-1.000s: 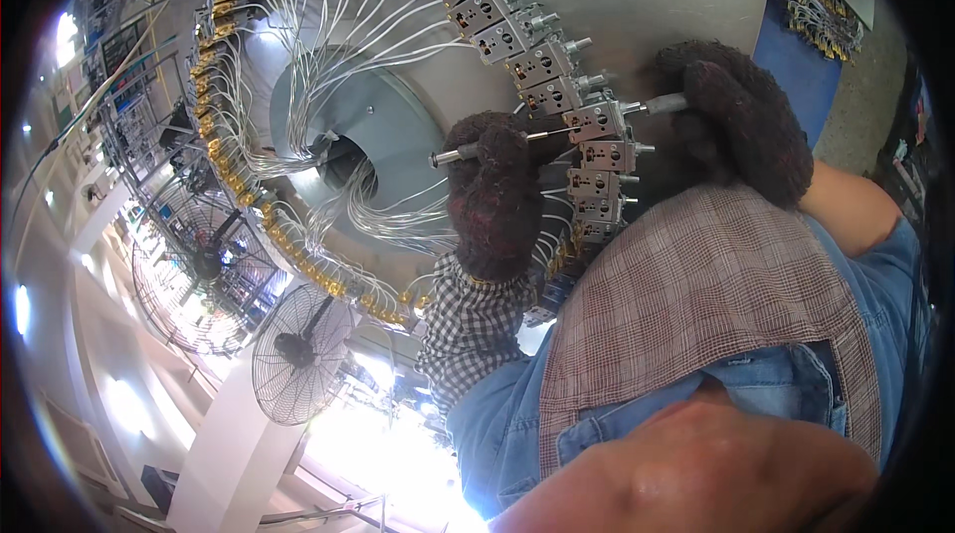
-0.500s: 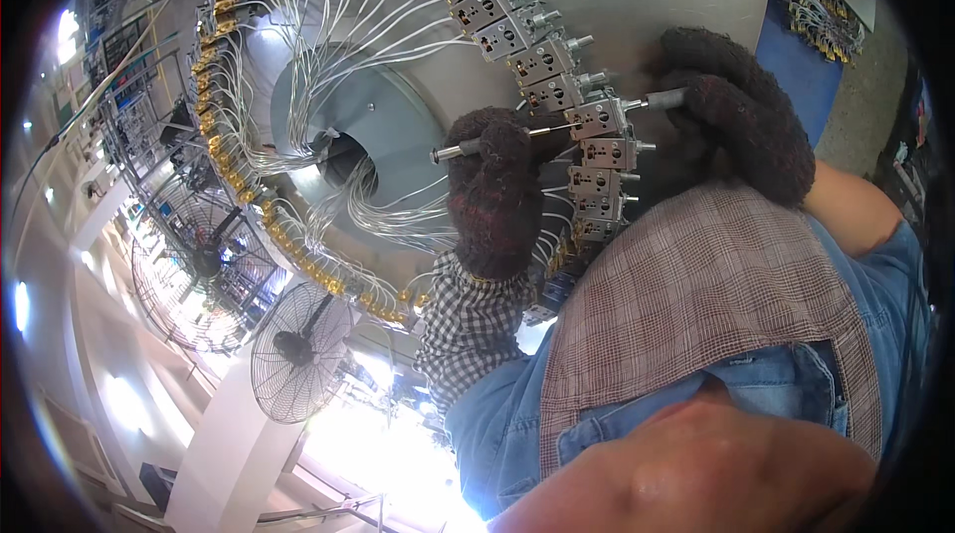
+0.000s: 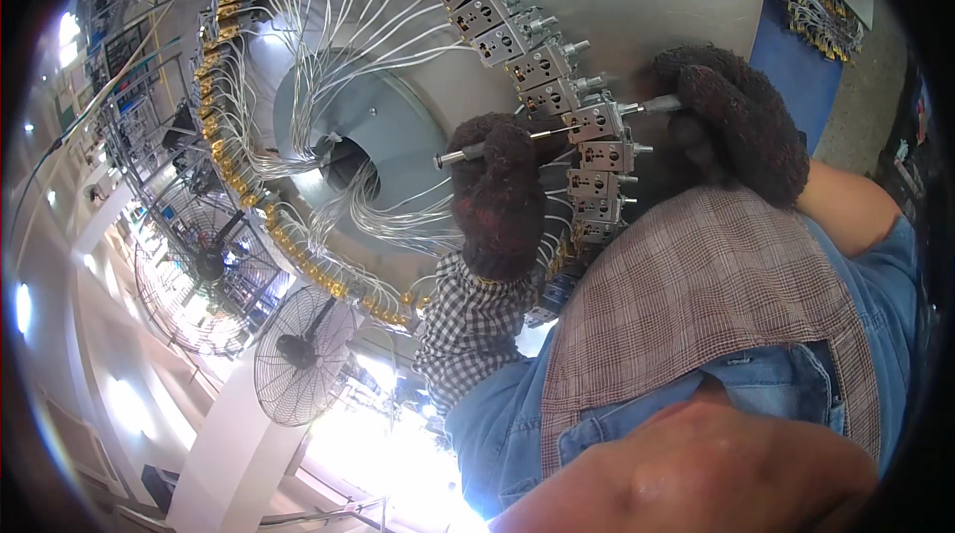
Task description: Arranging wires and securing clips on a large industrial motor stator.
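Observation:
A large ring of metal switch blocks (image 3: 538, 64) carries silver studs on its outer side, and bundles of white wires (image 3: 323, 86) run inward from it. My left hand (image 3: 497, 195), in a dark knit glove, is closed around a slim screwdriver (image 3: 463, 155). Its thin shaft points right, its tip meeting the inner face of one metal block (image 3: 597, 122). Across that block, my gloved right hand (image 3: 741, 125) is closed on a grey cylindrical tool (image 3: 660, 105), which lines up with the block's outer stud. The glove hides the rest of that tool.
Brass-coloured terminals (image 3: 234, 170) line the ring's left side. At its middle, a grey disc (image 3: 398, 130) has a dark hole where wires gather. A loose cluster of wired parts (image 3: 824, 24) lies on a blue surface (image 3: 786, 66) at upper right. A fan (image 3: 298, 352) stands lower left.
The right hand and its grey tool have shifted slightly, with the fingers re-angled around it. My left hand keeps the screwdriver at the same block.

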`<state>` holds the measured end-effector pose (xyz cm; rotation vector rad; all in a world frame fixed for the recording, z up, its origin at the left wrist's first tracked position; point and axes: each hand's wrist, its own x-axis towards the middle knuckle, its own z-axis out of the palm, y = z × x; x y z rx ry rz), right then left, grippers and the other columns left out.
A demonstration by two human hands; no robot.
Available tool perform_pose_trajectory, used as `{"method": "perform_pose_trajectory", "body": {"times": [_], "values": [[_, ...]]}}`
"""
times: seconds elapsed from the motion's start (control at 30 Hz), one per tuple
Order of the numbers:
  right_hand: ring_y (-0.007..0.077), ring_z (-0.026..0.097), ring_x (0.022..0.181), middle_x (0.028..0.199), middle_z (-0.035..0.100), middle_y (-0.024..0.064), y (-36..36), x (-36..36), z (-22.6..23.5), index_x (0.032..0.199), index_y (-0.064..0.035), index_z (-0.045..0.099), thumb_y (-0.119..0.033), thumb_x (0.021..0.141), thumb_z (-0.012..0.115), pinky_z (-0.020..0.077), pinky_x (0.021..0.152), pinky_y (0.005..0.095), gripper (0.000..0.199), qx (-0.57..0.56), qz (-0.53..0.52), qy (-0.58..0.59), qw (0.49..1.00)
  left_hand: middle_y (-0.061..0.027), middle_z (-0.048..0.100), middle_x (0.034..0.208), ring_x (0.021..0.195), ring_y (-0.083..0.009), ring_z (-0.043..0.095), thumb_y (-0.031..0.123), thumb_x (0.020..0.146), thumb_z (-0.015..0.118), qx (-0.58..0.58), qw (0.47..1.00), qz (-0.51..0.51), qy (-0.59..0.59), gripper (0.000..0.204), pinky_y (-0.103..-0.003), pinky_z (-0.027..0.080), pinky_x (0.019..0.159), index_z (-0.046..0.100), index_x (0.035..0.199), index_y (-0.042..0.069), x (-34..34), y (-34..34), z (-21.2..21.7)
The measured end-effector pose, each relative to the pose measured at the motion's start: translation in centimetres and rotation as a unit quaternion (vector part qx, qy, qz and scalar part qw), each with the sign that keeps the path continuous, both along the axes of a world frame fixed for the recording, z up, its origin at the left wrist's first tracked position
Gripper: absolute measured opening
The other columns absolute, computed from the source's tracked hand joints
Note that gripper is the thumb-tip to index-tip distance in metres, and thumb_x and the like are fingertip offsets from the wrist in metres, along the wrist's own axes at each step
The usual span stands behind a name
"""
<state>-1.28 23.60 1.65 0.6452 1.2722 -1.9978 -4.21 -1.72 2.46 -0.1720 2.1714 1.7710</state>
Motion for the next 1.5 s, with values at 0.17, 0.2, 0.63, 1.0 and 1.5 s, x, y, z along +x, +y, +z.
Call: {"method": "perform_pose_trajectory", "body": {"times": [0.17,0.2,0.63,1.0,1.5], "values": [[0.0231,0.058,0.105,0.119,0.054,0.0178,-0.2,0.2,0.0,0.123,-0.0035,0.052,-0.019,0.091,0.053,0.0515,0.08,0.0326,0.035,0.01,-0.049,0.046,0.998,-0.0145,0.059,0.089,0.078,-0.0253,0.064,0.014,0.093,0.056,0.095,0.991,0.06,-0.076,0.014,-0.035,0.052,0.059,0.056,0.089,0.001,0.0,0.8,0.6],[0.023,0.057,0.106,0.12,0.053,0.0171,-0.2,0.3,-0.1,0.124,-0.0037,0.051,-0.019,0.091,0.053,0.0509,0.082,0.0327,0.036,0.015,-0.051,0.066,0.996,-0.0145,0.059,0.089,0.078,-0.0253,0.064,0.014,0.093,0.056,0.096,0.991,0.06,-0.077,0.014,-0.035,0.052,0.059,0.056,0.089,0.001,-0.1,0.9,0.8],[0.0155,0.054,0.092,0.119,0.053,0.0094,-0.6,0.8,0.2,0.132,-0.0012,0.045,-0.017,0.09,0.053,0.0462,0.078,0.0282,0.046,0.019,-0.09,0.115,0.989,-0.0123,0.064,0.095,0.087,-0.0214,0.067,0.035,0.099,0.042,0.177,0.969,0.061,-0.162,0.034,-0.03,0.054,0.068,0.049,0.105,0.002,-0.2,0.7,1.1],[0.0145,0.059,0.085,0.115,0.058,0.0124,0.5,0.9,-0.7,0.125,0.0023,0.05,-0.012,0.091,0.051,0.05,0.069,0.0274,0.037,0.088,-0.161,0.149,0.972,-0.0145,0.063,0.101,0.099,-0.0366,0.06,0.002,0.076,0.062,-0.394,0.818,-0.191,0.372,0.018,-0.047,0.048,0.086,0.055,0.092,0.002,-0.1,-5.7,2.2],[0.0278,0.056,0.11,0.112,0.063,0.0082,-5.4,-12.1,-1.0,0.127,-0.0108,0.053,-0.016,0.09,0.057,0.0347,0.102,0.0463,0.037,0.312,0.231,0.715,0.581,-0.0065,0.066,0.088,0.081,-0.0234,0.066,0.019,0.075,0.067,-0.564,0.714,-0.129,0.395,0.018,-0.04,0.051,0.086,0.059,0.088,0.011,-2.2,-6.0,-0.5]]}}
